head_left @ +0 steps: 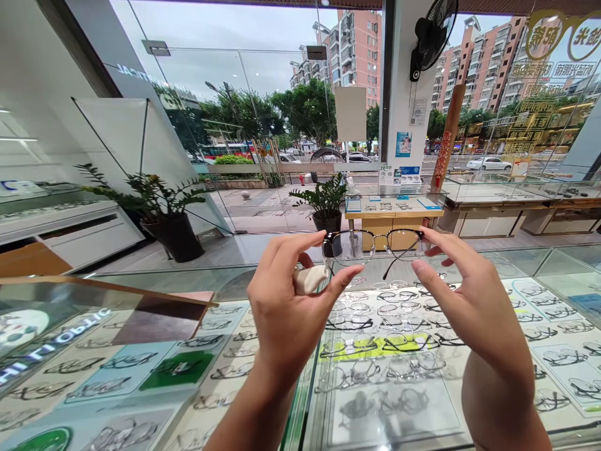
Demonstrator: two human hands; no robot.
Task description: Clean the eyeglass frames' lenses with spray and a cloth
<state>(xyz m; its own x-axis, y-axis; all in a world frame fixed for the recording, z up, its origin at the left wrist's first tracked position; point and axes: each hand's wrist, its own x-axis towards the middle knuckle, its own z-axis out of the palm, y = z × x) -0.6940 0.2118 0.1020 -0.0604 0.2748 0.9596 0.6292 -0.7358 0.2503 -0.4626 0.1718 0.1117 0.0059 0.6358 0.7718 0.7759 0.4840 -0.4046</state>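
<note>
A pair of eyeglasses (380, 236) with dark upper rims and thin metal lower rims is held up in front of me above the glass counter. My left hand (286, 300) grips its left corner with the fingertips, thumb below the lens. Tucked in the same hand is a small piece of whitish cloth (310, 280). At the right corner, my right hand (474, 300) has its index fingertip on the frame, with the thumb lower and close to the lens. One dark temple arm shows below the right lens, pointing down and left.
Under my hands, a glass display case (389, 432) holds rows of eyeglasses. A slanted brown-edged panel (164, 316) lies over the left case. Beyond stand potted plants (173, 232), a wooden display table (394, 215), glass doors and a wall fan (432, 37).
</note>
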